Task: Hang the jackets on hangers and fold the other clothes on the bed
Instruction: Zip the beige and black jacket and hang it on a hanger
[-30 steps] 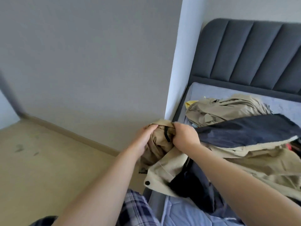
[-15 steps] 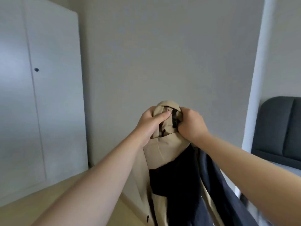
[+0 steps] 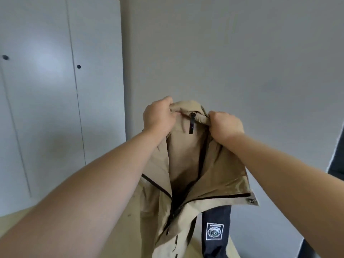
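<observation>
**Pale room, white wardrobe, tan floor**

At left, a tall white wardrobe (image 3: pixel 96 90) with flat doors, a small dark round knob (image 3: pixel 78 66) on one and a second knob (image 3: pixel 5 57) near the picture's edge. On the doors, a soft, diffuse sheen of light. Straight ahead and to the right, a plain light-grey wall (image 3: pixel 232 53), bare and evenly lit. Below, a tan floor (image 3: pixel 132 231) with a few faint marks. At the far right edge, a dark grey panel (image 3: pixel 337 157), cut off by the frame.
</observation>
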`<state>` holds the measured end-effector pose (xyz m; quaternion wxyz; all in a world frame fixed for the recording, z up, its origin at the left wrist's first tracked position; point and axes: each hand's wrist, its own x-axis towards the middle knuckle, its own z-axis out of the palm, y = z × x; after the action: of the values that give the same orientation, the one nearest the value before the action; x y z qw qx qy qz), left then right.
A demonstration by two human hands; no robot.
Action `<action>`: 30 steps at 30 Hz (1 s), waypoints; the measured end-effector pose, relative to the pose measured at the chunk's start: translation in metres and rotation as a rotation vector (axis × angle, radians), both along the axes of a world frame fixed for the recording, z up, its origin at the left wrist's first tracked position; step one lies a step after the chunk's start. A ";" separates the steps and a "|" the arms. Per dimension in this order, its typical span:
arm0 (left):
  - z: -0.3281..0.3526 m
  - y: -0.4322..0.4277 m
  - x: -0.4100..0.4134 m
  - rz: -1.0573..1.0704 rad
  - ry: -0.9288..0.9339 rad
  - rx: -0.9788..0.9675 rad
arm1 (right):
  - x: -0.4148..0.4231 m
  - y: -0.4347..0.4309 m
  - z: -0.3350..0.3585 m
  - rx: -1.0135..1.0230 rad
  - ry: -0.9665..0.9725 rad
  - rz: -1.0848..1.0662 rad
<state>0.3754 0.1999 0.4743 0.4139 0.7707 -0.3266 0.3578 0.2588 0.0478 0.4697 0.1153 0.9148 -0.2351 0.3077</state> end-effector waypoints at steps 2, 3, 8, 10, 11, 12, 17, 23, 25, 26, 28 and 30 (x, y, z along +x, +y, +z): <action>-0.010 0.006 0.010 0.077 -0.118 0.133 | -0.001 -0.002 -0.004 0.142 0.174 -0.083; -0.016 0.008 0.014 0.115 -0.155 0.251 | 0.000 -0.002 -0.007 0.173 0.235 -0.109; -0.019 0.025 0.025 0.281 -0.229 0.505 | 0.001 -0.002 -0.022 -0.141 0.009 -0.066; -0.018 0.031 0.029 0.329 -0.209 0.457 | -0.002 -0.009 -0.022 -0.207 -0.089 -0.051; -0.019 0.034 0.028 0.340 -0.094 0.479 | -0.003 -0.010 -0.022 -0.093 -0.082 -0.067; -0.024 0.033 0.026 0.323 0.082 0.542 | -0.002 -0.010 -0.023 0.077 0.003 -0.092; -0.054 0.017 0.017 -0.173 1.002 0.348 | 0.004 -0.001 -0.046 0.889 0.067 -0.041; -0.042 0.011 0.022 -0.432 1.190 -0.015 | 0.000 0.006 -0.034 1.495 -0.260 0.247; -0.038 0.016 0.022 -0.561 1.282 -0.048 | -0.004 0.001 -0.033 1.621 -0.252 0.369; -0.037 0.019 0.022 -0.639 1.334 -0.078 | -0.007 -0.002 -0.034 1.678 -0.250 0.437; -0.041 0.026 0.021 -0.794 1.425 -0.094 | -0.014 -0.012 -0.040 1.766 -0.214 0.570; -0.049 0.030 0.022 -0.865 1.445 -0.091 | -0.022 -0.022 -0.047 1.829 -0.135 0.653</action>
<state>0.3978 0.2296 0.4255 0.6524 0.5996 -0.2332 -0.4005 0.2367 0.0256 0.4225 -0.7445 0.6517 -0.1242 0.0748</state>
